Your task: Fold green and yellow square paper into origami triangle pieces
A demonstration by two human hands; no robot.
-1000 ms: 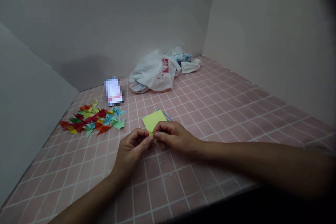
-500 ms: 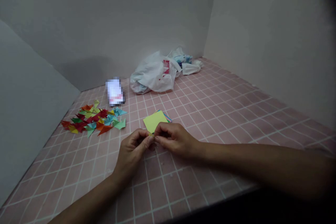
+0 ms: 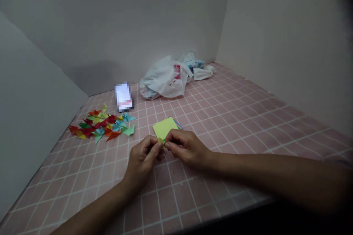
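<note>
Phone (image 3: pixel 124 96), left of centre: screen bright, image blurred into blocks; whether it lies flat or is propped cannot be told. Bag (image 3: pixel 165 79), upper centre: white, crumpled, thin plastic, with a red patch (image 3: pixel 177 71) at its right side. Bundle (image 3: pixel 196 62), just behind and to the right: blue and white. Pouch (image 3: pixel 203 73), in front of the bundle: white. Table (image 3: pixel 226 117), centre to lower edge: pink squares, white grid lines. Walls (image 3: pixel 154 14), left, top and right: plain grey; a soft shadow (image 3: pixel 93 75) darkens the rear one, left of centre.
</note>
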